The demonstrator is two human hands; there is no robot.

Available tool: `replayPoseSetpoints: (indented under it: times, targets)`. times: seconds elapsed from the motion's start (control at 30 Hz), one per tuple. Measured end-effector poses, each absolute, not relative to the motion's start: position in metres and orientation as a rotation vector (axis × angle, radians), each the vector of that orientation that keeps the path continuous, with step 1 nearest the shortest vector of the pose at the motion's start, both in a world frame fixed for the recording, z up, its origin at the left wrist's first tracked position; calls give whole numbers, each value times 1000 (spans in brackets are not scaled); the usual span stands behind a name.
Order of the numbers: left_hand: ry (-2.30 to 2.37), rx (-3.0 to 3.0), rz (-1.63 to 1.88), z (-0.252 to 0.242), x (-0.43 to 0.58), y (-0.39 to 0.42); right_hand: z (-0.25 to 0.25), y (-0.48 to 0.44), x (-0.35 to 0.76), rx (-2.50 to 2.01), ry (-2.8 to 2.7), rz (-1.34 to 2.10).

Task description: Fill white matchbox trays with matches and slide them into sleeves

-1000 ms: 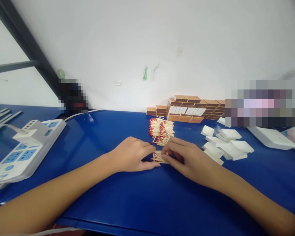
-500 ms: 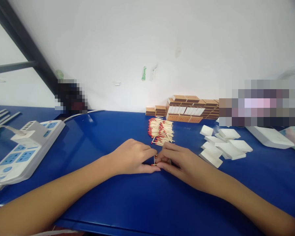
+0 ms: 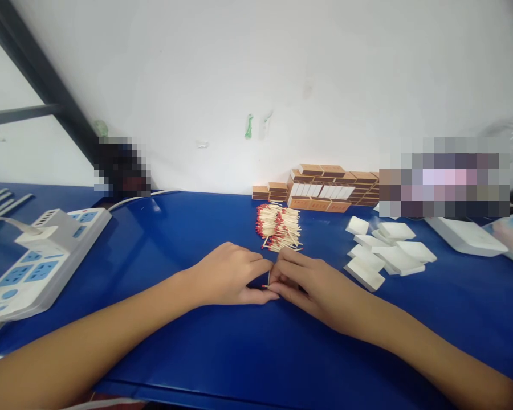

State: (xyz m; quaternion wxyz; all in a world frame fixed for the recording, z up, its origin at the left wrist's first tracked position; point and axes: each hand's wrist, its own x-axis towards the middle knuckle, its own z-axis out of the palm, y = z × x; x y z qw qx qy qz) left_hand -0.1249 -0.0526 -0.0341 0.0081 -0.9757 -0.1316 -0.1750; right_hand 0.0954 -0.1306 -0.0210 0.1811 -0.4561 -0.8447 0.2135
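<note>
My left hand (image 3: 233, 276) and my right hand (image 3: 310, 282) meet fingertip to fingertip over the blue table. Between them, the left thumb and forefinger close on a small white-edged matchbox tray (image 3: 269, 278), most of it hidden behind the right fingers. A red-headed match (image 3: 265, 286) sticks out to the left from the right thumb and fingertips, which are pinched on it. Just beyond the hands lies a heap of loose matches (image 3: 277, 225), many with red heads facing left.
Matchboxes (image 3: 320, 188) are stacked against the wall. Several white trays (image 3: 385, 250) lie in a loose pile to the right, near a flat white device (image 3: 470, 236). On the left stands a white power strip (image 3: 38, 267) with a cable.
The right fingers have closed in slightly to the left, hiding more of the tray between the hands. The left hand stays almost where it was.
</note>
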Motion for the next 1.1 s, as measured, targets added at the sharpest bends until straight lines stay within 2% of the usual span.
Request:
replayPoseSetpoints:
  times: [0.77, 1.1]
  targets:
    - [-463, -3053, -571, -33, -127, -50, -19, -126, 110, -1401, -2447, 313]
    - [-427, -3048, -593, -32, -127, -51, -20, -127, 109, -1380, -2428, 371]
